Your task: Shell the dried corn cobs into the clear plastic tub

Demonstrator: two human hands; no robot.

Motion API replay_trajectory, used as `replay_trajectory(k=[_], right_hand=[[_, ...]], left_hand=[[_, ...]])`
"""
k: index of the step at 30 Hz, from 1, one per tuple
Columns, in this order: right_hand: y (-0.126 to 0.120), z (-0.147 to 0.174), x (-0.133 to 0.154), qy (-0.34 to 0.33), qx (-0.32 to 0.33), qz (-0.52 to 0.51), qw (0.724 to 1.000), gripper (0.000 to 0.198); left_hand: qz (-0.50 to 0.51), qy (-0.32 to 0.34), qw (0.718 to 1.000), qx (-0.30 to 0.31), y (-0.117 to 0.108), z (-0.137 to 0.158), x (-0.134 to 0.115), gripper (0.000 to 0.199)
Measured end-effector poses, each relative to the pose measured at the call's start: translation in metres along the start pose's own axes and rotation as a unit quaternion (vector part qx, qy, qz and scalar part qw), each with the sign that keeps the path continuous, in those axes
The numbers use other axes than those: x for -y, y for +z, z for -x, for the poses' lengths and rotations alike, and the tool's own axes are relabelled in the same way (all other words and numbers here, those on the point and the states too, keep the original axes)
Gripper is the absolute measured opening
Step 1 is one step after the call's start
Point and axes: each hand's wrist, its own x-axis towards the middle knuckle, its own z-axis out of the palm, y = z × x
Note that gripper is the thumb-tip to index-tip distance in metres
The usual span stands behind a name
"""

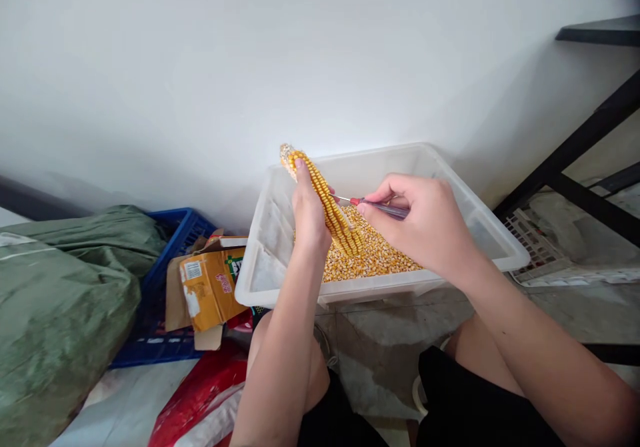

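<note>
While the corn cob (pixel 330 200) is grasped by the left hand (pixel 309 210), slanted over loose kernels (pixel 370 255) in the translucent bin (pixel 375 164), a slim tool (pixel 356 201) is pinched by the right hand (pixel 425 212); whether the cob is touched by its tip cannot be told. The cob can be judged light and stiff, its rows slightly slippery, best held around the middle, with fingers kept off the tip's line.

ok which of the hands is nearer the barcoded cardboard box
Left. The left hand grips the corn cob over the tub, up and right of the cardboard box; the right hand holds a thin tool farther right, also over the tub.
</note>
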Motion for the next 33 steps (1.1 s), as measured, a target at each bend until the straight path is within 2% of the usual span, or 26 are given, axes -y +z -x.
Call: replay_trajectory(k=[3,9,17,24,29,33], right_hand=[[0.002,0.000,-0.003,0.021,0.018,-0.014,1.000,0.011],[-0.001,-0.001,0.000,0.029,0.001,-0.001,1.000,0.011],[-0.005,-0.002,0.000,0.054,0.047,-0.019,0.997,0.011],[-0.004,-0.001,0.004,0.035,0.039,0.067,0.996,0.015],[0.005,0.002,0.003,0.011,0.037,0.108,0.993,0.012],[0.018,0.011,0.009,-0.010,0.023,0.215,0.976,0.010]], left_hand=[[-0.003,-0.017,1.000,0.019,0.004,0.004,0.000,0.069],[-0.013,-0.007,1.000,0.021,0.004,0.006,-0.001,0.068],[-0.015,-0.008,0.999,0.031,0.003,0.010,-0.003,0.065],[-0.060,0.039,0.995,0.076,0.009,0.023,-0.011,0.052],[-0.058,0.019,0.996,0.065,0.010,0.023,-0.009,0.050],[-0.075,0.037,0.996,0.040,0.011,0.023,-0.005,0.050]])
